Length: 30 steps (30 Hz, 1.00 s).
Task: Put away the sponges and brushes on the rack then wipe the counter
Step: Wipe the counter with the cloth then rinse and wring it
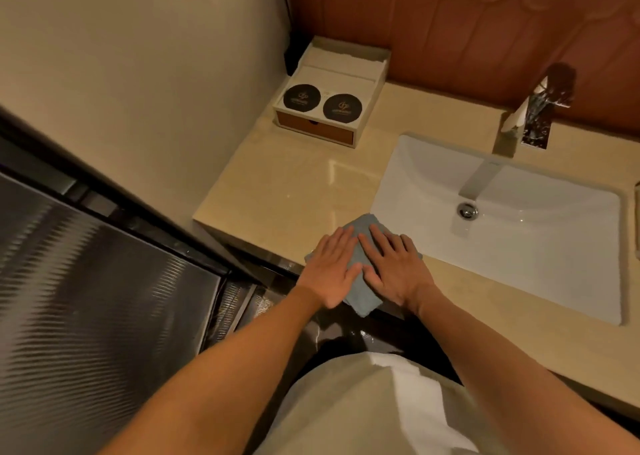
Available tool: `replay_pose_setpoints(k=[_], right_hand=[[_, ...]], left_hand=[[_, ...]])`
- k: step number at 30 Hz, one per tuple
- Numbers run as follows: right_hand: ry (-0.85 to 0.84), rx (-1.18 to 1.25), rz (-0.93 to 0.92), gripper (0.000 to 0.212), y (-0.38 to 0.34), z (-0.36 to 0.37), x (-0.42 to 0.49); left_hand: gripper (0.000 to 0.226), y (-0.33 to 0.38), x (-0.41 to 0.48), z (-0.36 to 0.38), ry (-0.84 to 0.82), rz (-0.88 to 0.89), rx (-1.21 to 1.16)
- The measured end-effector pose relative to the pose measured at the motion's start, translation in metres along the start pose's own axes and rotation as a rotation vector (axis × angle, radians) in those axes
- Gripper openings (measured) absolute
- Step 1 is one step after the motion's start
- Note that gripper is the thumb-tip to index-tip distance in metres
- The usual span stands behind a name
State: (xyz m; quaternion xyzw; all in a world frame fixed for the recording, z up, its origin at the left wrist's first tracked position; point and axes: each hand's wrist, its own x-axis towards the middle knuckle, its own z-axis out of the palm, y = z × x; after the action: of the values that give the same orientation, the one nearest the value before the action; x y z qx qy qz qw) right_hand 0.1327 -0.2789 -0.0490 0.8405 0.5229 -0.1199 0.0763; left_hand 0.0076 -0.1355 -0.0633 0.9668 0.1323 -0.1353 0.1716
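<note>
Cloth (360, 264) blue-grey, folded, pressed flat on counter (277, 191) under 2 open palms.

A blue-grey cloth (360, 264) shows up against a glossy cream-beige counter (284, 191), and right beside it there's the plain white basin (519, 247) with its silver drain (467, 210) and mirror-chrome faucet (533, 115). Up at the back, a white organiser box (332, 91) with an orange-brown drawer front carries two black round coasters (302, 97) printed with gold logos. Behind it runs a terracotta wall panel (467, 22) embossed with scalloped curves, while the side wall (138, 74) is flat beige and the dark door (86, 299) is ribbed with fine grey ripples.
</note>
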Motion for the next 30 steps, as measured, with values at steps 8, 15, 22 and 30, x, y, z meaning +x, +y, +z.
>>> replay_pose_setpoints(k=[8,15,22,30], right_hand=[[-0.013,0.110,-0.034,0.069,0.011,0.016,-0.007],[0.072,0.253,0.066,0.065,-0.005,0.007,-0.003],[0.041,0.333,0.109,0.067,-0.020,0.006,0.018],[0.082,0.242,0.193,0.066,-0.011,-0.004,0.087]], left_hand=[[0.083,0.003,-0.001,-0.001,0.049,0.027,0.120],[0.071,-0.019,0.017,-0.010,-0.075,0.038,0.232],[0.067,-0.043,0.037,-0.032,-0.114,0.095,0.282],[0.067,-0.083,0.092,-0.057,-0.061,0.112,0.261]])
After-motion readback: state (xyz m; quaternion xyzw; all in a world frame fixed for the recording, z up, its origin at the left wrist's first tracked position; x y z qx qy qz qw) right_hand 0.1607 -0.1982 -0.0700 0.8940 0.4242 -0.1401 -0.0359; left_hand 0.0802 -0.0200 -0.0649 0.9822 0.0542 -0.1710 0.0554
